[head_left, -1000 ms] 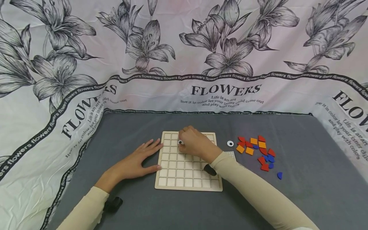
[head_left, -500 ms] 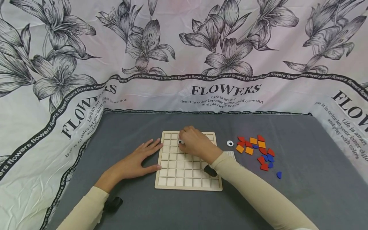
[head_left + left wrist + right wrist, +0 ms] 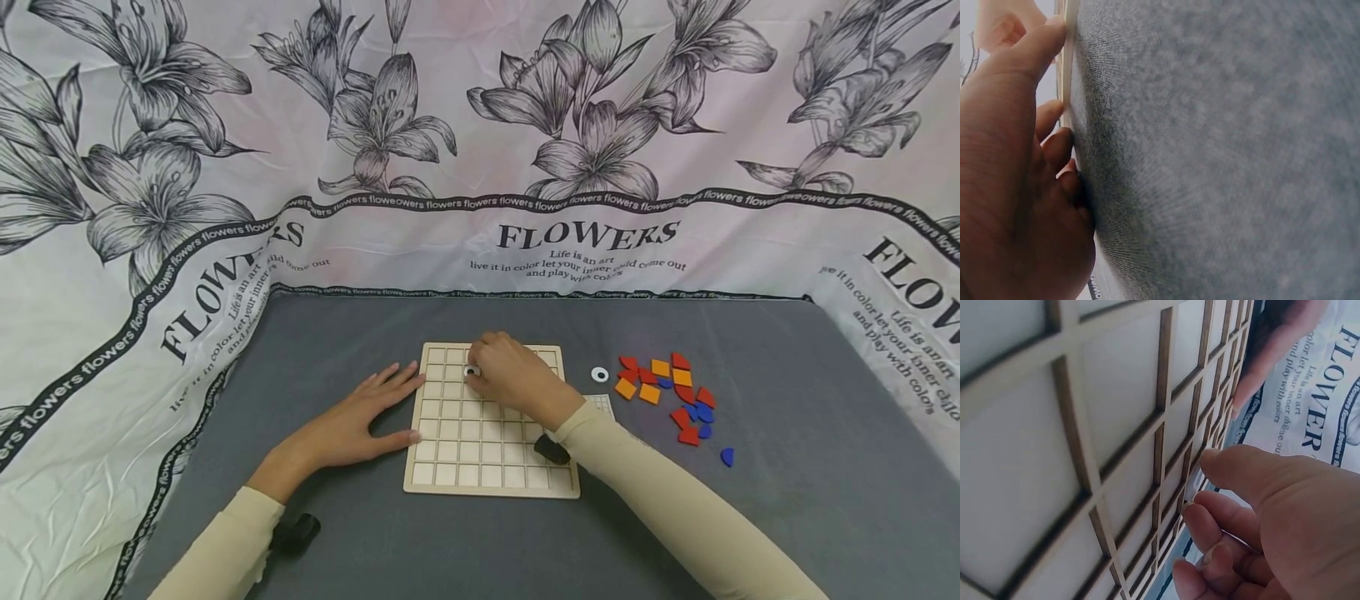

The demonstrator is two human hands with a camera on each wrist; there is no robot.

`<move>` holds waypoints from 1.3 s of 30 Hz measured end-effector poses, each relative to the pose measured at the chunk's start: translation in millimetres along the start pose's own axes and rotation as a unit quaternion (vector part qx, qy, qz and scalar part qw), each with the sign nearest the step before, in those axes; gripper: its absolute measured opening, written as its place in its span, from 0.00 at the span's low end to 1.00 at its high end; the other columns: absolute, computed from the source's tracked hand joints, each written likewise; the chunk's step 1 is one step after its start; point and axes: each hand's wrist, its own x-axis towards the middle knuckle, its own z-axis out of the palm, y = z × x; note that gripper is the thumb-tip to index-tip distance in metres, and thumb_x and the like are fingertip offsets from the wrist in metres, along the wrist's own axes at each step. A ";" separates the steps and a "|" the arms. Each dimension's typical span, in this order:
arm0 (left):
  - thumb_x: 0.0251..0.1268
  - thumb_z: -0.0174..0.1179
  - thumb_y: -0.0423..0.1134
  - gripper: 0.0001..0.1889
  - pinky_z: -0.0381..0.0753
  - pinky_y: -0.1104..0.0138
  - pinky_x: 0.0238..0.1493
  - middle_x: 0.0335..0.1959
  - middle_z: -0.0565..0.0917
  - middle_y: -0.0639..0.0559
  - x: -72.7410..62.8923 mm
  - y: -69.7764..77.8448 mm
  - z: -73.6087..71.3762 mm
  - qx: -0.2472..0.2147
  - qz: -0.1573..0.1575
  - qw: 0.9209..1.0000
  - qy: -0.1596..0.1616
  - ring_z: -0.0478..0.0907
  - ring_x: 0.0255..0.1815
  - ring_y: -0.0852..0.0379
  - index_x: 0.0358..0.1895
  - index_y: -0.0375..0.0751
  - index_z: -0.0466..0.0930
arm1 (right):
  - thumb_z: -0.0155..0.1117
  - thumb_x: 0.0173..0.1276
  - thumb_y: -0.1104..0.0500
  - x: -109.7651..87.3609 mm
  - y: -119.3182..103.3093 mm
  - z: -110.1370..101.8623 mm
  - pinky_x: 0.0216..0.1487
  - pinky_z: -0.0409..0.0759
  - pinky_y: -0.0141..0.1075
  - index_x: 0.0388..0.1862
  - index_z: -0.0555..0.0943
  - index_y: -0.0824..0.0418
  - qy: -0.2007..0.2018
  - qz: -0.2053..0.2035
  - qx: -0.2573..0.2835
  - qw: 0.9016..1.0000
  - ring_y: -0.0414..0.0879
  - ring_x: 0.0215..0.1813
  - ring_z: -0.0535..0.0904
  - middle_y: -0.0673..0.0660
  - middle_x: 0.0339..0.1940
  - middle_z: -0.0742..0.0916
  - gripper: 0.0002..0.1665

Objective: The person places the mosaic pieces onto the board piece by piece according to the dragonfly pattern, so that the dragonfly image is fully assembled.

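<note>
A light wooden board (image 3: 480, 475) with a square grid of recessed cells lies on the grey table. My right hand (image 3: 517, 375) is over its upper left part. Thumb and curled fingers pinch a small white disc with a black dot (image 3: 471, 372), partly covered by the fingertips. Seen from the right wrist, the thumb (image 3: 1235, 465) and index finger meet right at the grid. My left hand (image 3: 356, 427) lies spread at the board's left side, with thumb and fingertips touching its edge.
A second white disc with a black dot (image 3: 599, 375) lies right of the board. Beyond it are several loose red (image 3: 688, 436), orange (image 3: 649, 393) and blue pieces (image 3: 727, 457). A small gridded card (image 3: 600, 403) shows partly under the right sleeve. Flower-printed cloth (image 3: 585, 250) walls the back and sides.
Very little differs. My right hand shifts slightly right and toward me, still pinching the disc at the same spot on the board. The left hand stays put.
</note>
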 end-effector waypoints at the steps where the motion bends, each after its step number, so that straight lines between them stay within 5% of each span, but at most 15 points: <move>1: 0.73 0.63 0.65 0.45 0.44 0.41 0.83 0.88 0.49 0.56 0.3 0.0 0.3 0.000 0.000 1.000 0.000 0.41 0.89 0.44 0.87 0.59 0.54 | 0.73 0.75 0.53 -1.3 0.7 -0.7 0.50 0.83 0.41 0.47 0.89 0.62 -0.002 0.000 0.010 1.000 0.51 0.49 0.83 0.56 0.45 0.87 0.13; 6: 0.73 0.63 0.66 0.45 0.44 0.40 0.82 0.88 0.49 0.56 -0.3 0.6 0.5 -0.004 -0.001 1.000 0.000 0.41 0.89 0.44 0.87 0.60 0.54 | 0.73 0.75 0.50 -12.0 9.2 -10.4 0.45 0.84 0.38 0.54 0.88 0.62 -0.006 0.012 0.105 0.994 0.44 0.43 0.84 0.53 0.44 0.88 0.18; 11: 0.73 0.63 0.66 0.45 0.43 0.40 0.83 0.88 0.49 0.57 1.1 1.0 0.9 -0.003 0.001 1.000 0.002 0.41 0.89 0.45 0.87 0.61 0.53 | 0.72 0.76 0.47 -37.5 35.0 -26.0 0.37 0.81 0.38 0.59 0.89 0.59 0.035 0.033 0.174 0.984 0.42 0.36 0.80 0.47 0.41 0.87 0.21; 18: 0.73 0.63 0.66 0.46 0.47 0.36 0.80 0.88 0.49 0.57 -0.7 0.9 -0.4 -0.004 -0.004 1.000 0.003 0.40 0.89 0.44 0.87 0.61 0.53 | 0.73 0.75 0.50 -79.2 78.5 -39.8 0.45 0.83 0.42 0.61 0.88 0.58 0.074 0.064 0.181 0.979 0.43 0.44 0.83 0.48 0.45 0.88 0.21; 27: 0.73 0.62 0.66 0.46 0.45 0.36 0.81 0.88 0.49 0.57 -3.2 -3.2 2.2 0.002 -0.001 1.000 0.008 0.40 0.89 0.43 0.87 0.60 0.53 | 0.73 0.75 0.47 -114.8 105.8 -45.2 0.53 0.84 0.48 0.61 0.88 0.58 0.083 0.110 0.184 0.973 0.45 0.48 0.86 0.50 0.48 0.91 0.22; 35: 0.73 0.62 0.67 0.46 0.46 0.36 0.80 0.88 0.48 0.57 -0.6 -3.0 3.3 0.006 0.002 1.000 0.003 0.40 0.89 0.44 0.87 0.61 0.52 | 0.72 0.76 0.48 -133.1 117.0 -49.4 0.31 0.80 0.39 0.63 0.86 0.58 0.073 0.145 0.191 0.968 0.45 0.26 0.84 0.52 0.47 0.91 0.23; 39: 0.73 0.63 0.66 0.46 0.45 0.36 0.81 0.88 0.48 0.57 0.9 -1.5 3.6 0.003 0.004 1.000 0.002 0.40 0.89 0.43 0.87 0.61 0.52 | 0.73 0.75 0.50 -137.7 121.0 -49.4 0.40 0.83 0.43 0.63 0.86 0.59 0.078 0.152 0.160 0.972 0.45 0.35 0.88 0.54 0.50 0.91 0.22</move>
